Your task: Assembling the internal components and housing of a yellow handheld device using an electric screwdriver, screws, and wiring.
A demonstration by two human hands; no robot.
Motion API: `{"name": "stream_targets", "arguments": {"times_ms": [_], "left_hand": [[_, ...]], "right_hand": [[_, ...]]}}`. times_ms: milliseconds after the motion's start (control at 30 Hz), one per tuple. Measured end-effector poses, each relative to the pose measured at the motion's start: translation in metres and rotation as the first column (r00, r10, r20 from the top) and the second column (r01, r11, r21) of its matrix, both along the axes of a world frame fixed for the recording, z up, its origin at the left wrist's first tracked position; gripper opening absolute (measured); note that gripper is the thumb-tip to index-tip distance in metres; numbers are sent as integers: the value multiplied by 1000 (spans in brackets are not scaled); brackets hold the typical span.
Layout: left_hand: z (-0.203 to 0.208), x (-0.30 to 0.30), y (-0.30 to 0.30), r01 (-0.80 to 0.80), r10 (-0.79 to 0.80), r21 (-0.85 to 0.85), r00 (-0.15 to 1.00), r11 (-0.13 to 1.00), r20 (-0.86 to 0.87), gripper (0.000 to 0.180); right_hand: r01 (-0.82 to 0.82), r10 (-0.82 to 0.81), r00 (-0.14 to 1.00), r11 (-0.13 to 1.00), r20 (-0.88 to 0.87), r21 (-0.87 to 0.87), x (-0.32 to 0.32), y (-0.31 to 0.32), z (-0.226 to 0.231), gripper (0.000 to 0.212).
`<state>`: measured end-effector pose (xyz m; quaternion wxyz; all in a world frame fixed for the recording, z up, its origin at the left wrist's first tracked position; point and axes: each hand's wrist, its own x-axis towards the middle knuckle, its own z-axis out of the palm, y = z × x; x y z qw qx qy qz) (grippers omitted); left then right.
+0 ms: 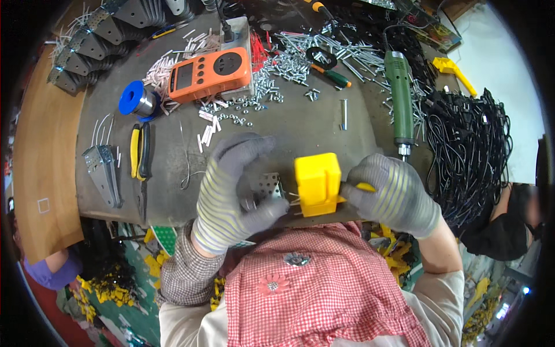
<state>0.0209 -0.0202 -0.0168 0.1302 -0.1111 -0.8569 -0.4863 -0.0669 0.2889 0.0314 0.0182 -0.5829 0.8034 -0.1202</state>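
My left hand (234, 194), in a grey glove with yellow stripes, curls round a perforated metal bracket (269, 185). Its upper fingers are raised off the bracket and the thumb lies below; the other fingers are hidden. Thin pale wires (294, 199) run from beside the thumb to a boxy yellow plastic housing (317, 184). My right hand (393, 194), gloved alike, grips the housing's right side. A bit of yellow shows between its fingers. Both hands are over the table's near edge, in front of a red checked apron (324, 277).
Pliers (139, 151), a blue solder spool (139, 101) and a wired metal bracket (103, 173) lie left. An orange meter (209, 74) stands among loose screws and nuts. A green electric screwdriver (400, 95) points toward my right hand, beside bundled black cables (468, 150).
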Motion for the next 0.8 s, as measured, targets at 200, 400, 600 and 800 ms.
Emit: {"name": "stream_targets", "arguments": {"times_ms": [200, 400, 600, 800], "left_hand": [[-2, -7, 16, 156, -148, -352, 988, 923, 50, 113], [-8, -4, 14, 160, -133, -306, 985, 938, 107, 114], [-10, -4, 12, 168, -143, -306, 984, 937, 103, 114], [-11, -3, 10, 185, -169, -247, 982, 951, 85, 117]], "right_hand": [[30, -14, 992, 993, 129, -115, -12, 5, -47, 44], [72, -52, 984, 991, 168, -115, -15, 14, -31, 54], [143, -135, 986, 987, 99, -78, -13, -4, -3, 47], [76, -76, 997, 996, 4, 55, -16, -22, 5, 46]]}}
